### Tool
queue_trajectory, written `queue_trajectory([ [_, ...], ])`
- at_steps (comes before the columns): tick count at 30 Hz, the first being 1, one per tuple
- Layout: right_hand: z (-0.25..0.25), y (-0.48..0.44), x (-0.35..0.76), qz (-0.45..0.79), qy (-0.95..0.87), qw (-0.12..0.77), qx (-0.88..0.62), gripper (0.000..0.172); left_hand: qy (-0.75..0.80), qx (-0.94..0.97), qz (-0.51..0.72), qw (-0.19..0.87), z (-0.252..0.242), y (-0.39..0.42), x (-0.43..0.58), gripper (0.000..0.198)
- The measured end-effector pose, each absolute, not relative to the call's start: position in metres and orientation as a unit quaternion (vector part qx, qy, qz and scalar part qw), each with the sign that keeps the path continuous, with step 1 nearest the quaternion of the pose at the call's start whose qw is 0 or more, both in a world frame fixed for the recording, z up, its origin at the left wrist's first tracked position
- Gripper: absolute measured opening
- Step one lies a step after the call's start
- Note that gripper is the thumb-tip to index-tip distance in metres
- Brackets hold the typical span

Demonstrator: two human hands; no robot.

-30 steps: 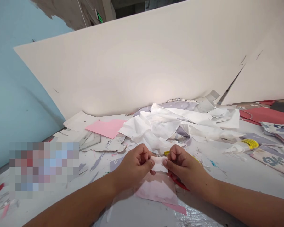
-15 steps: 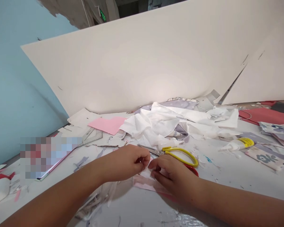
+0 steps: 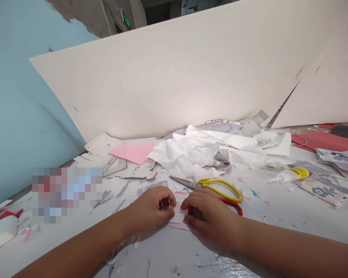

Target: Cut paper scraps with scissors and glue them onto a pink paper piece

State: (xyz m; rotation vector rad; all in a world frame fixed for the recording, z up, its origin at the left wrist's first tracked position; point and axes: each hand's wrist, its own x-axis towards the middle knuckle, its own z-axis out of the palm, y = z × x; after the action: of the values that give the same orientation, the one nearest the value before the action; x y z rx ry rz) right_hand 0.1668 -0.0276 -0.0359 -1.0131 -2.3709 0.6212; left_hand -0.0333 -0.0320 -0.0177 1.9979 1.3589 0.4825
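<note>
The left hand (image 3: 152, 210) and right hand (image 3: 208, 216) curl close together over a pale pink paper scrap (image 3: 178, 216) on a littered worktable (image 3: 292, 220) (any grip is hidden), just beside yellow-and-red-handled scissors (image 3: 217, 189).

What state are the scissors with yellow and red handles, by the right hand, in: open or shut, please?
The scissors are shut: their steel blades lie together in one narrow point.

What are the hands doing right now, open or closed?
Left hand: closed, curled at a pale pink sheet; cannot tell if it grips it.
Right hand: closed, curled at the same sheet; cannot tell if it grips it.
</note>
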Motion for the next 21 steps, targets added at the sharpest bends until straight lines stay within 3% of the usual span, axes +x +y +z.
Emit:
queue_trajectory([
  [21, -0.0350, -0.0264, 0.1657, 0.237, -0.859, 0.249, -0.380, 0.013, 0.509, 0.769, 0.191, 0.335, -0.0214, -0.0311, -0.0347, 0.022],
])
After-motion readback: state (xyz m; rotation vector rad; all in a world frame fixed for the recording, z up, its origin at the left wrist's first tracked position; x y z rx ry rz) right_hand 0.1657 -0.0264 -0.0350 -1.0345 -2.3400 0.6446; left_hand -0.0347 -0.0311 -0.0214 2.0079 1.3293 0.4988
